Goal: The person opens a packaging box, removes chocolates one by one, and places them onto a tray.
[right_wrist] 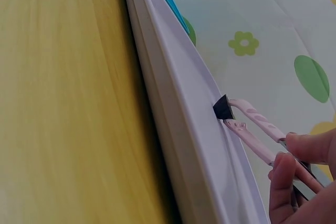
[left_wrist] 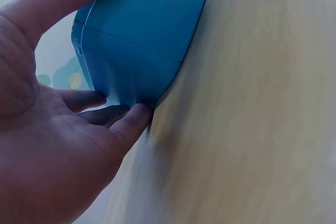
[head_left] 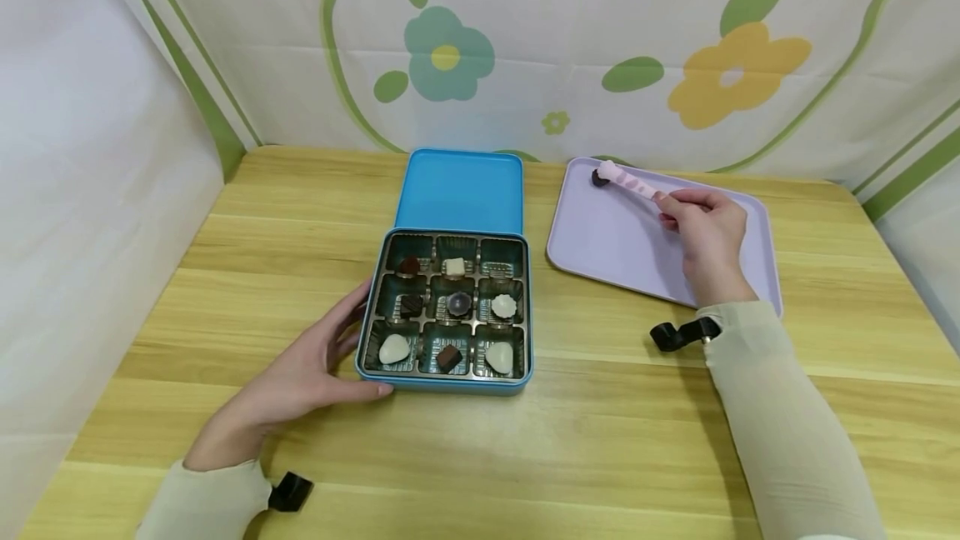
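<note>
My left hand (head_left: 307,365) holds the front left corner of a blue tin box (head_left: 442,388), thumb along the front and fingers against the left side. Inside, a divided insert carries one chocolate per compartment, except at the back right; among them are a white heart-shaped one (head_left: 393,349) and a dark round one (head_left: 459,303). Over the lilac tray (head_left: 615,227), my right hand (head_left: 708,232) grips pink tongs (head_left: 633,183) between thumb and fingers. Between the tong tips is a dark chocolate (right_wrist: 224,108), close over the tray's surface near its back left corner.
The blue lid (head_left: 461,182) lies open behind the tin. Under everything is a wooden table (head_left: 600,440), with a flower-printed cloth (head_left: 525,48) hanging along its back edge. A black wrist mount (head_left: 684,333) sticks out from the right sleeve.
</note>
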Demonstrator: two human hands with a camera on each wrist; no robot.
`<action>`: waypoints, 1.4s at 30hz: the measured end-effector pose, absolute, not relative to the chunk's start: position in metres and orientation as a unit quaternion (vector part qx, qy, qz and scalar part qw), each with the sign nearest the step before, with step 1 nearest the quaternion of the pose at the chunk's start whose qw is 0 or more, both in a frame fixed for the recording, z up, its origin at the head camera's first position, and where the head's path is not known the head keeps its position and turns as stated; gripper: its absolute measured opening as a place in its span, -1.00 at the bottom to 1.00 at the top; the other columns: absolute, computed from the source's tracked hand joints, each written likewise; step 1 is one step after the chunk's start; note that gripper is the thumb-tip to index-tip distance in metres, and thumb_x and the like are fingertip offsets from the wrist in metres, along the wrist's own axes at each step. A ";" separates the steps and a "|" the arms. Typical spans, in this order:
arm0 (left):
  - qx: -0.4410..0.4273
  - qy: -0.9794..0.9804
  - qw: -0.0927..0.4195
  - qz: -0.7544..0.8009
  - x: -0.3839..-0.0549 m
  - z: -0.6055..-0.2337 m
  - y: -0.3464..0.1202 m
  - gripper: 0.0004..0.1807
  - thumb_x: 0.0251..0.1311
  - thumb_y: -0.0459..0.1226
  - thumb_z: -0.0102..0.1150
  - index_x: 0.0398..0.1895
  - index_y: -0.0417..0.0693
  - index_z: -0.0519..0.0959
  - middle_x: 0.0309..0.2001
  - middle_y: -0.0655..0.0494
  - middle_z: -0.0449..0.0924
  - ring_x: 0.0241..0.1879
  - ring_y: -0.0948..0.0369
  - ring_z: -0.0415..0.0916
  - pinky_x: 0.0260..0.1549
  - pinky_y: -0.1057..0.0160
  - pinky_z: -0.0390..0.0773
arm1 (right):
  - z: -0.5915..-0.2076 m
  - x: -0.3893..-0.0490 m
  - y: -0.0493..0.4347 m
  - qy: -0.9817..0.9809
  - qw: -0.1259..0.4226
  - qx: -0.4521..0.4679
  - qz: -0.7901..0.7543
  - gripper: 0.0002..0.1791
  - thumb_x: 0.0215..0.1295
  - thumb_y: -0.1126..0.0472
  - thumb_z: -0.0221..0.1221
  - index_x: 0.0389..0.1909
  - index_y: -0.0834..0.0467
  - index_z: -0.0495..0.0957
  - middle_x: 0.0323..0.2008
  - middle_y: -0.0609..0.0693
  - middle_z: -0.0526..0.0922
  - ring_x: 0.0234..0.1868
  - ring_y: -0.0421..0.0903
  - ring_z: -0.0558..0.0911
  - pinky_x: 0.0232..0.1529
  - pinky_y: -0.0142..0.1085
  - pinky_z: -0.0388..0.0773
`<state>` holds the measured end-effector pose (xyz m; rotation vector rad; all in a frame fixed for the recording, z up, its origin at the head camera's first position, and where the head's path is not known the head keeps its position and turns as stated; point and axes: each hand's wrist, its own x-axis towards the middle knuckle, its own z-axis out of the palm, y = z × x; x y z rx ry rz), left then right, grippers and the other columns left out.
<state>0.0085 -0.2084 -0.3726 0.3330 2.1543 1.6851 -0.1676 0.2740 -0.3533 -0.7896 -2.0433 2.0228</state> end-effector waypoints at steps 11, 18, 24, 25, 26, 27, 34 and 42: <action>0.113 0.763 0.199 0.604 0.008 -0.373 -0.208 0.39 0.06 -0.32 0.68 0.80 0.32 -0.13 0.78 0.06 -0.12 0.69 -0.21 0.04 0.37 0.65 0.31 | -0.353 -0.162 0.274 -0.678 0.096 -0.262 0.680 -0.78 0.19 0.25 0.58 -0.25 0.11 0.72 -0.42 -0.19 0.73 -0.49 -0.28 0.71 -0.34 -0.50 0.69; 0.125 0.755 0.195 0.614 0.008 -0.374 -0.208 0.39 0.06 -0.35 0.67 0.80 0.20 -0.13 0.76 -0.10 -0.06 0.68 -0.27 0.04 0.38 0.61 0.33 | -0.348 -0.140 0.274 -0.655 0.161 -0.240 0.698 -0.74 0.12 0.31 0.60 -0.25 0.15 0.70 -0.41 -0.11 0.73 -0.45 -0.25 0.74 -0.35 -0.49 0.72; 0.134 0.752 0.184 0.619 0.007 -0.373 -0.209 0.36 0.06 -0.38 0.66 0.80 0.13 -0.10 0.75 -0.16 -0.03 0.67 -0.27 0.05 0.39 0.62 0.33 | -0.336 -0.126 0.264 -0.651 0.169 -0.152 0.724 -0.72 0.07 0.41 0.61 -0.23 0.25 0.73 -0.34 -0.04 0.77 -0.45 -0.20 0.74 -0.38 -0.47 0.71; 0.134 0.752 0.186 0.618 0.007 -0.373 -0.210 0.36 0.07 -0.37 0.66 0.80 0.13 -0.10 0.75 -0.15 -0.04 0.67 -0.27 0.06 0.39 0.62 0.32 | -0.335 -0.123 0.262 -0.654 0.161 -0.140 0.726 -0.72 0.07 0.42 0.60 -0.22 0.25 0.73 -0.33 -0.03 0.77 -0.46 -0.20 0.73 -0.38 -0.47 0.71; 0.133 0.751 0.188 0.618 0.007 -0.373 -0.210 0.35 0.08 -0.37 0.66 0.80 0.13 -0.09 0.76 -0.15 -0.06 0.67 -0.28 0.06 0.38 0.62 0.32 | -0.333 -0.120 0.260 -0.660 0.155 -0.129 0.724 -0.73 0.08 0.42 0.60 -0.22 0.25 0.74 -0.34 -0.03 0.76 -0.46 -0.20 0.73 -0.39 -0.48 0.69; 0.132 0.751 0.192 0.619 0.007 -0.373 -0.210 0.34 0.08 -0.36 0.66 0.80 0.13 -0.09 0.76 -0.14 -0.07 0.66 -0.29 0.07 0.38 0.62 0.33 | -0.332 -0.117 0.258 -0.667 0.149 -0.117 0.720 -0.74 0.09 0.42 0.59 -0.23 0.25 0.74 -0.35 -0.04 0.76 -0.47 -0.20 0.72 -0.40 -0.48 0.68; 0.129 0.748 0.198 0.621 0.007 -0.377 -0.212 0.32 0.10 -0.37 0.64 0.80 0.11 -0.08 0.77 -0.15 -0.09 0.64 -0.31 0.11 0.37 0.61 0.36 | -0.327 -0.101 0.240 -0.761 0.088 -0.021 0.642 -0.74 0.19 0.36 0.56 -0.14 0.23 0.74 -0.34 -0.17 0.78 -0.44 -0.28 0.71 -0.41 -0.52 0.64; 0.130 0.751 0.196 0.616 0.007 -0.379 -0.213 0.32 0.10 -0.36 0.64 0.80 0.11 -0.08 0.77 -0.15 -0.08 0.67 -0.29 0.06 0.37 0.63 0.32 | -0.310 -0.083 0.223 -0.841 0.040 0.078 0.534 -0.68 0.19 0.31 0.58 -0.05 0.21 0.76 -0.29 -0.19 0.77 -0.33 -0.26 0.72 -0.31 -0.49 0.68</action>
